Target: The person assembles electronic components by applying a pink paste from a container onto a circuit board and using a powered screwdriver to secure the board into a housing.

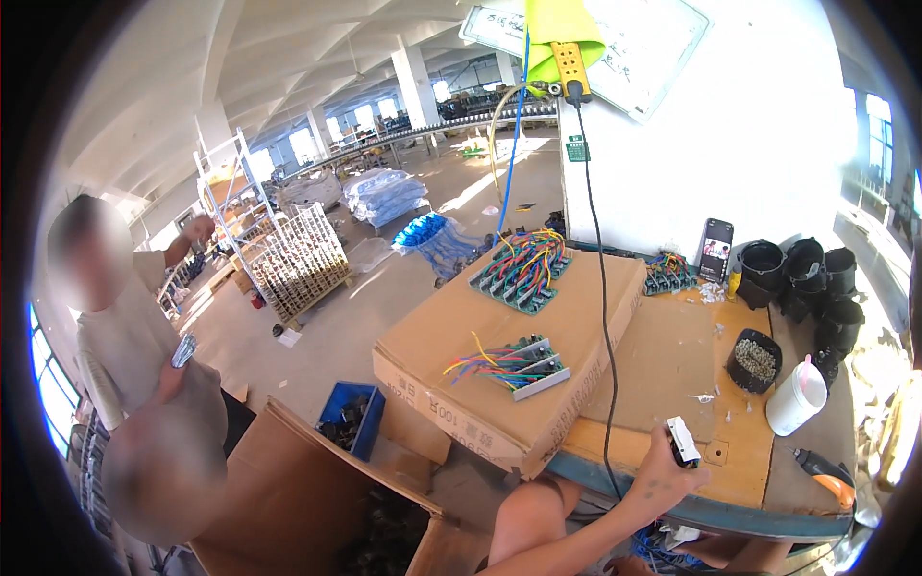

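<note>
We are holding a small white block-shaped part (683, 442) in our right hand (663, 472), the grip closing around its lower end just above the near edge of the bench (672, 365); our left hand is not showing in this view, so we cannot tell its grip. Just past the hand a black cable (603, 317) is hanging down across a flat cardboard box (480, 403), where a circuit board with coloured wires (514, 363) is lying — a second wired board (523, 267) is sitting further back on it. To the right, a white cup (797, 396) and a black pot of small pieces (754, 360) are standing. Beyond, a phone (715, 248) is leaning against the wall beside stacked black pots (802, 269). At far left, another person (125, 336) is standing.
</note>
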Available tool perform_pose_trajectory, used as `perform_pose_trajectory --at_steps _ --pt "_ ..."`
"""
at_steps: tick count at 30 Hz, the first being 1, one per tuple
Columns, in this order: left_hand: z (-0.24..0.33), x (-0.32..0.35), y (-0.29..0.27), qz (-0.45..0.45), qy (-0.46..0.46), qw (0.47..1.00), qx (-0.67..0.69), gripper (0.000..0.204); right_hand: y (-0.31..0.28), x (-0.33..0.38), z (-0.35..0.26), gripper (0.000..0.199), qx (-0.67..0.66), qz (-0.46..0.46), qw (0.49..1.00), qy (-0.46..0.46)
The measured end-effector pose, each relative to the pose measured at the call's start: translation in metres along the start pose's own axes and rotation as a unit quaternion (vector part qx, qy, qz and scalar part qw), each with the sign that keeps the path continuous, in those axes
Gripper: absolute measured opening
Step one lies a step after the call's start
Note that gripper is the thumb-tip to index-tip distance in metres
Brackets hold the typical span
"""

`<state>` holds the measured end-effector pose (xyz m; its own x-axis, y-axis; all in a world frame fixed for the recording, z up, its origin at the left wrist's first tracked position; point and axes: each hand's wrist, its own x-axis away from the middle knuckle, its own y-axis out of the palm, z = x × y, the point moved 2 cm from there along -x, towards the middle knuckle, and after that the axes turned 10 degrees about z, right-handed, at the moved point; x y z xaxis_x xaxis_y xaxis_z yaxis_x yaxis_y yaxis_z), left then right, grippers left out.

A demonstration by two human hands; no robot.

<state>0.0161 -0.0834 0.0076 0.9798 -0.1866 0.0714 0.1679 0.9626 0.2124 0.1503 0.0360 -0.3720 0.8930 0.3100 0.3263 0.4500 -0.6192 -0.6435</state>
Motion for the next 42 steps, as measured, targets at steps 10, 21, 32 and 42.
perform_pose_trajectory --at_steps 10,21,32,42 --pt "-0.012 -0.006 -0.003 0.016 0.075 0.995 -0.057 0.059 -0.005 -0.016 -0.04 0.048 0.039 -0.088 0.995 0.017" --pt "-0.004 -0.013 -0.015 0.002 0.097 0.994 -0.044 0.058 -0.225 -0.05 -0.28 0.04 -0.093 0.687 0.721 -0.004" --pt "-0.01 -0.017 -0.035 0.004 0.081 0.997 -0.005 0.058 -0.233 -0.058 -0.317 0.038 -0.073 0.707 0.703 0.027" --pt "-0.019 -0.014 -0.025 -0.004 0.072 0.997 0.004 0.057 -0.225 -0.058 -0.312 0.037 -0.074 0.74 0.664 0.074"
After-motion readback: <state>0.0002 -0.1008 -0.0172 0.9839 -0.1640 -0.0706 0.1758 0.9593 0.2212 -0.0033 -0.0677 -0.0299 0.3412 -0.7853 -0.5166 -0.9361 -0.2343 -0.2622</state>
